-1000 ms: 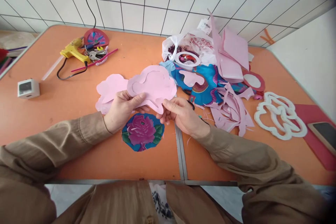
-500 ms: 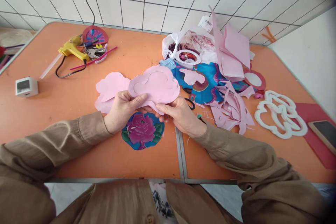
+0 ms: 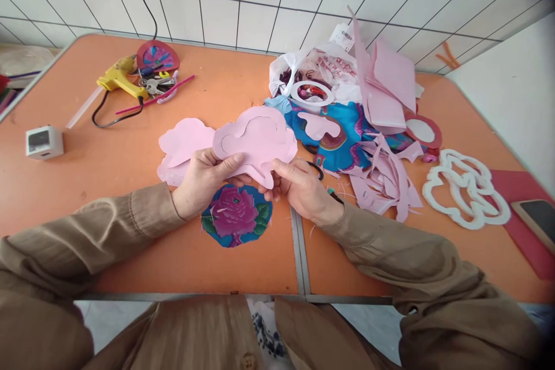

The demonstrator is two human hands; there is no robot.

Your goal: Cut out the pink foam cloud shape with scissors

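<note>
Both hands hold a pink cloud-shaped cutout a little above the orange table. My left hand pinches its lower left edge, thumb on top. My right hand grips its lower right edge. A cloud outline is drawn on the piece. A second pink cloud shape lies flat behind my left hand. Just below the hands lies a round blue fabric piece with a magenta rose.
Pink scraps, blue patterned fabric and a white plastic bag pile up at the right. White cloud-shaped rings and a phone lie far right. A yellow glue gun, keys and a small white cube sit at the left.
The pink cutout has been turned slightly in my hands, and my right fingers have slid along its lower edge. Little else differs.
</note>
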